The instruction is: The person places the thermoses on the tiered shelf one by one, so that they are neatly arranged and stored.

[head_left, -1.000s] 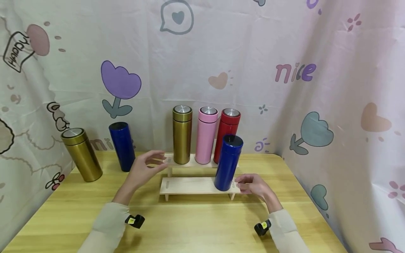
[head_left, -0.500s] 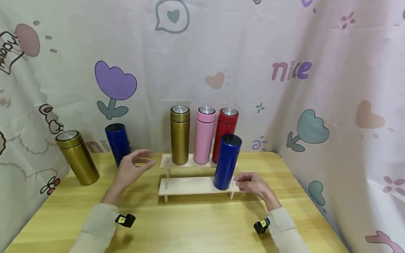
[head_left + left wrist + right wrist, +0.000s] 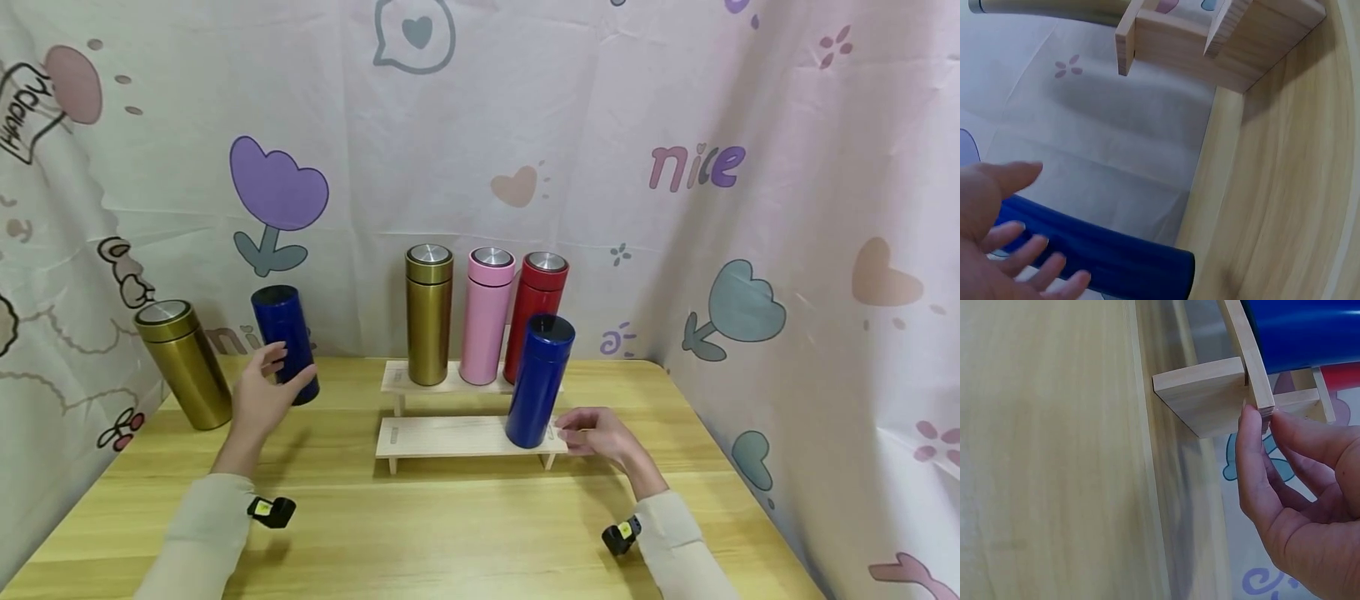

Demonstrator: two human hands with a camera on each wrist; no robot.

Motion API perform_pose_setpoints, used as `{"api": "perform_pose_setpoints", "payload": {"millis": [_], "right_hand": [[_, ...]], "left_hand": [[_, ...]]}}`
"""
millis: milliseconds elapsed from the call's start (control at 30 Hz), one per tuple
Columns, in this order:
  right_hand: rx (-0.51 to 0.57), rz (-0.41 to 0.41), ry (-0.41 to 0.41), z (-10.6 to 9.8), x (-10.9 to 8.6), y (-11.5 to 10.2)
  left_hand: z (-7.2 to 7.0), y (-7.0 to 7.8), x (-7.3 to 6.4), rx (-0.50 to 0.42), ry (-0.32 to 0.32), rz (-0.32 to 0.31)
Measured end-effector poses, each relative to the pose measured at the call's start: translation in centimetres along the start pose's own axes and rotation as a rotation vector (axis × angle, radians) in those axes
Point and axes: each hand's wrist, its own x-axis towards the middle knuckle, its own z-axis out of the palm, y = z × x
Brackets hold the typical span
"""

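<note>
At the left of the head view a blue thermos bottle [image 3: 288, 333] stands on the table. My left hand [image 3: 262, 387] is right in front of it, thumb and fingers spread with a gap between them; the left wrist view shows the fingers [image 3: 1035, 253] overlapping the bottle's side [image 3: 1122, 256]. My right hand [image 3: 600, 437] pinches the right end of the wooden two-step rack's lower shelf [image 3: 450, 437] between thumb and fingertips [image 3: 1250, 419]. Near that end of the shelf stands another blue thermos [image 3: 540, 383].
On the rack's upper step are a gold thermos [image 3: 430, 321], a pink thermos [image 3: 486, 321] and a red thermos [image 3: 536, 292]. Another gold thermos [image 3: 186, 367] stands at the far left of the table [image 3: 450, 533]. A printed curtain [image 3: 600, 100] hangs behind and along both sides.
My left hand has moved left, away from the rack's upper step to the blue thermos on the table. The right hand has stayed at the shelf's end.
</note>
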Motion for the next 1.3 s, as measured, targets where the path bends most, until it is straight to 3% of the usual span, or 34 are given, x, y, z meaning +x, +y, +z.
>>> {"api": "perform_pose_setpoints", "payload": {"millis": [200, 367, 600, 1067, 1300], "right_hand": [[-0.004, 0.011, 0.005, 0.0, 0.0, 0.0], [-0.005, 0.004, 0.003, 0.0, 0.1, 0.0], [-0.011, 0.007, -0.001, 0.2, 0.0, -0.2], [-0.024, 0.010, 0.008, 0.1, -0.2, -0.5], [-0.025, 0.011, 0.014, 0.1, -0.1, -0.3]], "left_hand": [[-0.6, -0.2, 0.6, 0.060, 0.047, -0.100], [-1.2, -0.9, 1.4, 0.072, 0.006, -0.138], [-1.3, -2.4, 2.4, 0.078, -0.025, -0.119], [-0.3, -4.1, 3.4, -0.011, -0.089, -0.076], [0.3, -4.7, 3.6, -0.023, -0.079, -0.053]]}}
